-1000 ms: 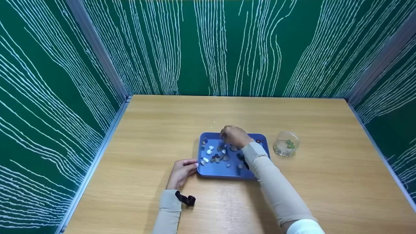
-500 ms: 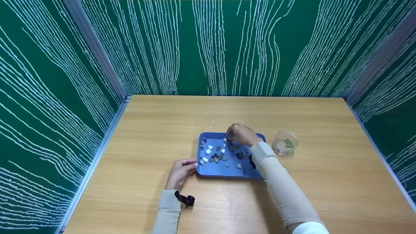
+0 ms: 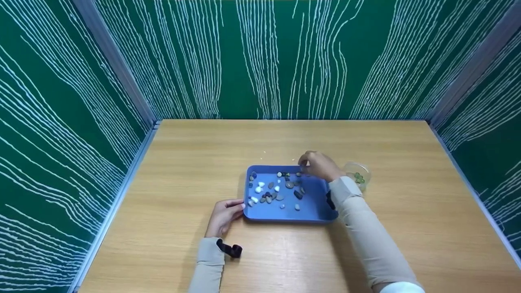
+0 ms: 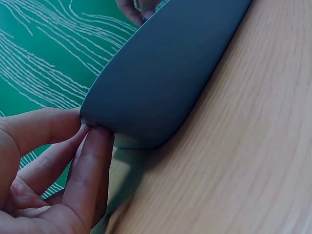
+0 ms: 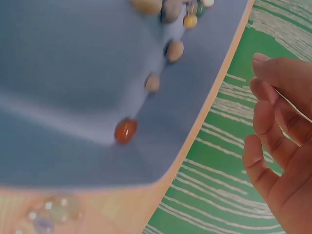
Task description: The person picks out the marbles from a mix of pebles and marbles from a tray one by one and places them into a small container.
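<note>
A shallow blue tray (image 3: 317, 203) with pebbles (image 3: 280, 197) and glass beads stands on the table. At its left edge my left hand (image 3: 223, 215) grips the rim; in the left wrist view its fingertips pinch the corner of the tray (image 4: 151, 73). Above the tray's far edge hovers my right hand (image 3: 321, 166), with bent fingers and thumb and index tips close together. Whether something small sits between those tips cannot be made out. In the right wrist view a reddish-brown stone (image 5: 126, 130) lies near the tray's corner.
To the right of the tray stands a clear round dish (image 3: 367, 173) with green glass beads (image 3: 359, 178), partly behind the right forearm. Tiny pale specks lie beyond the tray. Green walls with white lines enclose the wooden table (image 3: 195, 162).
My right hand has moved rightward, from over the tray's far middle toward the dish, uncovering more stones. My left hand still grips the tray's left edge.
</note>
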Motion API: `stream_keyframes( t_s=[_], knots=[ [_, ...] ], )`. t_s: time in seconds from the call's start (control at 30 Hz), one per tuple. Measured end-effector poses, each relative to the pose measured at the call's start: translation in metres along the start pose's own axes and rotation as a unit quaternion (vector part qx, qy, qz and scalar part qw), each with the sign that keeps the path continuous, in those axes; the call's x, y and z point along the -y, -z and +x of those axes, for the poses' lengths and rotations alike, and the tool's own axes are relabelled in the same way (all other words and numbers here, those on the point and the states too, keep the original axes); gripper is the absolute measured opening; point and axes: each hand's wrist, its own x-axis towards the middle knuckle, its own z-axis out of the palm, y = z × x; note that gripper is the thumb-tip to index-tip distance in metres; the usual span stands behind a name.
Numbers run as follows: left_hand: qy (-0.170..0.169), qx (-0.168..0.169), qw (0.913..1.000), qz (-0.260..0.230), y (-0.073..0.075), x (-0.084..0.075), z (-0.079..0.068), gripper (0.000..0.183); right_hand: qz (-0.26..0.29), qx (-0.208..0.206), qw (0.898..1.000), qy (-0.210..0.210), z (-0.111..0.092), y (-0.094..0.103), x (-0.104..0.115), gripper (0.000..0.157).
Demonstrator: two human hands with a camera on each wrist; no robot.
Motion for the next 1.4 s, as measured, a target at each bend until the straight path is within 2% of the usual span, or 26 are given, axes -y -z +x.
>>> stream_keyframes(
  t_s=[0.47,0.77,1.4],
  knots=[
    [0.003,-0.002,0.9999,0.01,-0.001,0.0,-0.001,0.034,-0.006,-0.039,0.999,0.001,-0.024,0.02,-0.03,0.018],
    [0.002,-0.001,1.0,0.001,-0.002,0.0,-0.001,0.033,-0.011,-0.037,0.999,-0.014,-0.039,0.028,-0.053,0.017],
    [-0.013,0.011,0.9997,-0.016,-0.001,0.0,-0.002,0.035,0.012,-0.031,0.998,-0.057,-0.065,0.045,-0.082,0.019]
  ],
)
